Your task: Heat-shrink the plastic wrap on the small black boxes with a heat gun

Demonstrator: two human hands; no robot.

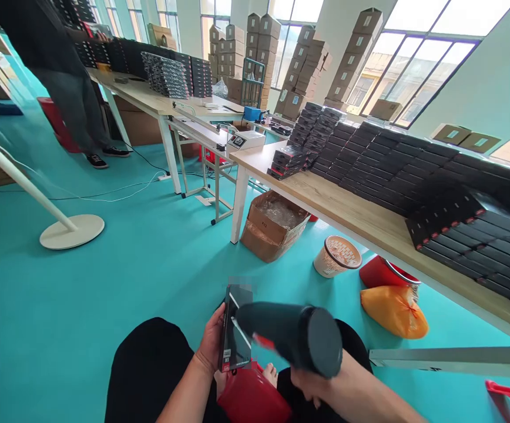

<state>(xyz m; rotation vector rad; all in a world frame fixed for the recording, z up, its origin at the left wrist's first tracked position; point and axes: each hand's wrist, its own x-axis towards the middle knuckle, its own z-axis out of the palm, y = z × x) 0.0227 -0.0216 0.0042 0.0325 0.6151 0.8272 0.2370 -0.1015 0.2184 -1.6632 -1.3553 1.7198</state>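
Observation:
My left hand [212, 339] is closed around the edge of a flat black box [237, 346] with white and red print, held upright between my knees. My right hand [310, 385] grips a dark heat gun [292, 332] with a red trigger. The gun's nozzle end points left, in front of the box's upper part, and hides some of it. Whether the nozzle touches the box I cannot tell. Below both hands is a red plastic stool or tub [255, 396] between my legs.
A long table [325, 188] on the right bears stacked black boxes [378, 164]. Beneath it stand an open carton [272, 229], a wastebasket [336, 258] and an orange bag [393, 311]. A white stand base [72, 231] is at left. Another person [61, 76] stands by the far table.

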